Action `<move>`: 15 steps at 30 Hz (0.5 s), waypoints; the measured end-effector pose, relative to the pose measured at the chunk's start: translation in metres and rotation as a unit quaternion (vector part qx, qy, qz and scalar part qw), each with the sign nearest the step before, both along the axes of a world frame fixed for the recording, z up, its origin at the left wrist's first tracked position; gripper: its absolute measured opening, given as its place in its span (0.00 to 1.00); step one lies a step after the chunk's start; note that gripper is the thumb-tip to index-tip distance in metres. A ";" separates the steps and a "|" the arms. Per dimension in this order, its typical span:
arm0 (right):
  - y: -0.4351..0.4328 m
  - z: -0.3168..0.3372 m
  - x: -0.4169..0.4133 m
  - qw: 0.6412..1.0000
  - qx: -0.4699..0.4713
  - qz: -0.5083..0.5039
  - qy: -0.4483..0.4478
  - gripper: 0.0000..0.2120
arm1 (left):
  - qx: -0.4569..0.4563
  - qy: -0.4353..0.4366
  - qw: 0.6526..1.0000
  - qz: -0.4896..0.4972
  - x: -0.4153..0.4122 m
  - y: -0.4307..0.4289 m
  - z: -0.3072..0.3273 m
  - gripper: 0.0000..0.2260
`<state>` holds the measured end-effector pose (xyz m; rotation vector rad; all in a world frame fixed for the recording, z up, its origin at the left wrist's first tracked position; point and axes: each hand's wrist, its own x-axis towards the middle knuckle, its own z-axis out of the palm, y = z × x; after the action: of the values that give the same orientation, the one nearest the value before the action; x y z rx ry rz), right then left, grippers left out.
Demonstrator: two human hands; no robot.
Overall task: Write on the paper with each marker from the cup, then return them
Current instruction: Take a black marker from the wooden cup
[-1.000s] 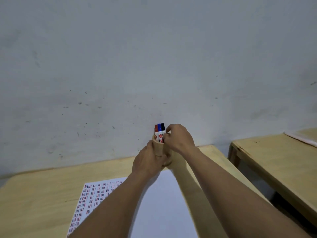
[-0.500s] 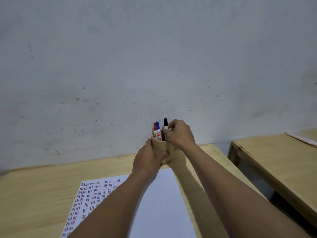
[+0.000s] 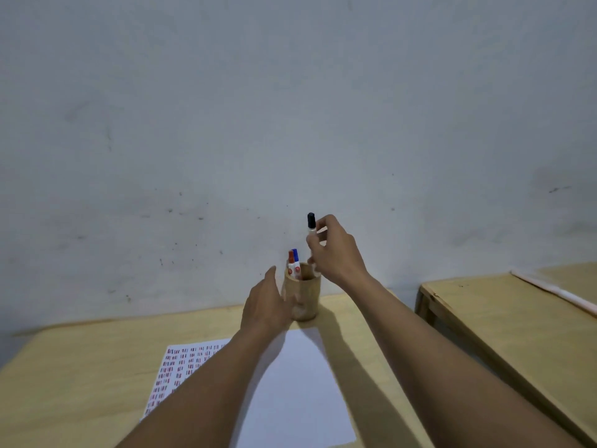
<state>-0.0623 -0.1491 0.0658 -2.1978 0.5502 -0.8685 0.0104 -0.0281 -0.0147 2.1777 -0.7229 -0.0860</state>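
A tan cup (image 3: 306, 297) stands at the far edge of the wooden table (image 3: 80, 376), near the wall. A red marker (image 3: 291, 262) and a blue marker (image 3: 296, 260) stick up from it. My right hand (image 3: 336, 253) is shut on a black-capped marker (image 3: 311, 223), held upright above the cup's right rim. My left hand (image 3: 266, 307) sits just left of the cup, fingers spread and loosened from its side. A white sheet of paper (image 3: 297, 399) lies in front of the cup, with rows of small red and blue marks on its left part.
A grey scuffed wall rises right behind the cup. A second wooden table (image 3: 517, 324) stands to the right across a narrow gap, with a pale strip (image 3: 555, 294) lying on it.
My right hand has lifted the black marker up out of the cup. My left hand has let go of the cup and opened beside it.
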 end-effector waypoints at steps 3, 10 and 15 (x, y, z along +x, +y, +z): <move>0.017 0.006 -0.008 0.999 -0.030 0.006 0.011 0.08 | -0.042 -0.019 0.999 0.007 -0.004 0.018 0.016 0.30; 0.053 -0.002 -0.027 0.991 -0.108 0.012 0.077 0.05 | -0.179 -0.008 0.984 -0.006 -0.026 0.061 0.055 0.21; 0.078 -0.007 -0.037 0.986 -0.130 0.018 0.099 0.08 | -0.220 0.014 0.975 -0.018 -0.032 0.086 0.064 0.08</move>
<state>-0.0992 -0.0711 0.0588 -2.5425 0.5133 -0.7402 -0.0219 0.0575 0.0497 1.7387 -0.6902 0.0239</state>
